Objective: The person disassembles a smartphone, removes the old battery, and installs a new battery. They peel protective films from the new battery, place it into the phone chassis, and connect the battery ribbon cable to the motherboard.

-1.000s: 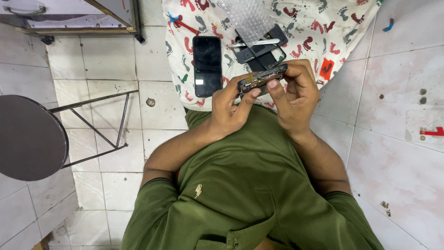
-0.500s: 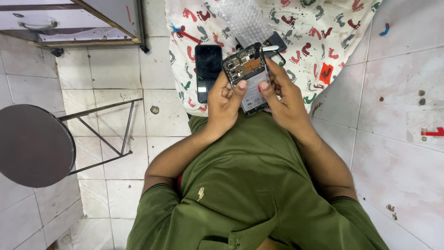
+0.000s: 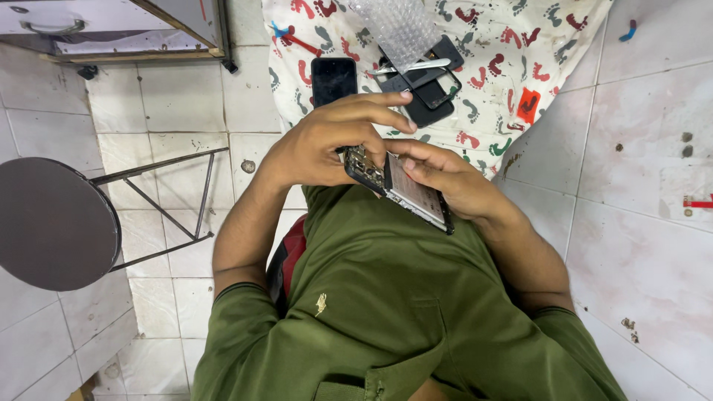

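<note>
I hold an opened phone [image 3: 401, 186] with its back off, so the circuit board and battery show. My left hand [image 3: 327, 137] grips its upper end, fingers curled over the top. My right hand [image 3: 445, 178] supports the lower end from beneath, thumb resting on the battery. The phone is close over my green shirt [image 3: 386, 312]. Beyond my hands a white cloth with red and grey footprint marks [image 3: 512, 67] lies on the tiled floor, and on it lie a black phone [image 3: 333, 78], dark phone parts [image 3: 423, 85] and a piece of bubble wrap [image 3: 397, 30].
A round dark stool with a metal frame [image 3: 52, 223] stands at the left. A cabinet with a drawer handle [image 3: 111, 26] sits at the top left. White floor tiles [image 3: 639, 223] spread to the right, with a small red item [image 3: 698, 202] at the edge.
The opened phone has come down from over the cloth toward my chest and turned on a slant. My left hand now curls over its top end.
</note>
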